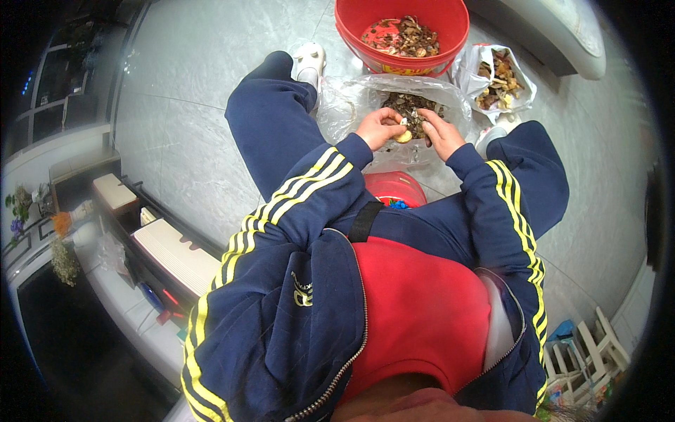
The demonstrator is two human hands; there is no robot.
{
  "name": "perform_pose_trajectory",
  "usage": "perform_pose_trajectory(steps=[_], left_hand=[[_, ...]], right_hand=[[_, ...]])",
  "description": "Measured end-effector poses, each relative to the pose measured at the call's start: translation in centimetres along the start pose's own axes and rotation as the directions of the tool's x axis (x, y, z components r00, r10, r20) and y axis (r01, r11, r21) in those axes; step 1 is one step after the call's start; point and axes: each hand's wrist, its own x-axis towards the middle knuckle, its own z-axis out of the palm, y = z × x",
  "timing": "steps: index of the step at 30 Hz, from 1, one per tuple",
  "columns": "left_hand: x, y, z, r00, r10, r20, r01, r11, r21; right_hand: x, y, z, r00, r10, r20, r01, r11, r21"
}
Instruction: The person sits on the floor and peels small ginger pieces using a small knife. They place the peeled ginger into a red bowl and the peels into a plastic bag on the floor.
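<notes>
My left hand pinches a small yellowish mushroom, with a pale bit showing at the fingertips. Close beside it, my right hand has its thumb and fingers curled over a dark heap of small mushrooms and debris. Whether those fingers hold a scrap is too small to tell. The heap lies in a spread clear plastic bag on the floor between my feet. Both hands are over the near part of this bag.
Beyond the bag stands a red bucket with brown scraps inside. A white plastic bag of brown mushroom pieces sits at its right. A red seat shows between my legs. Grey floor tiles extend leftwards, towards a piano-like cabinet.
</notes>
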Motion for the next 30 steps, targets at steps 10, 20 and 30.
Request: perform_pose_trajectory(steps=[10, 20, 30], left_hand=[[-0.1, 0.2, 0.2, 0.996, 0.063, -0.062, -0.058, 0.995, 0.086], [-0.1, 0.4, 0.4, 0.998, 0.042, -0.036, -0.040, 0.997, 0.066], [-0.1, 0.4, 0.6, 0.977, 0.211, -0.023, -0.203, 0.962, 0.180]], right_hand=[[-0.4, -1.3, -0.2, 0.996, -0.074, 0.053, 0.079, 0.993, -0.088], [-0.5, -1.4, 0.0, 0.981, -0.192, -0.014, 0.185, 0.964, -0.192], [0.4, 0.6, 0.1, 0.993, 0.048, -0.112, -0.044, 0.998, 0.037]])
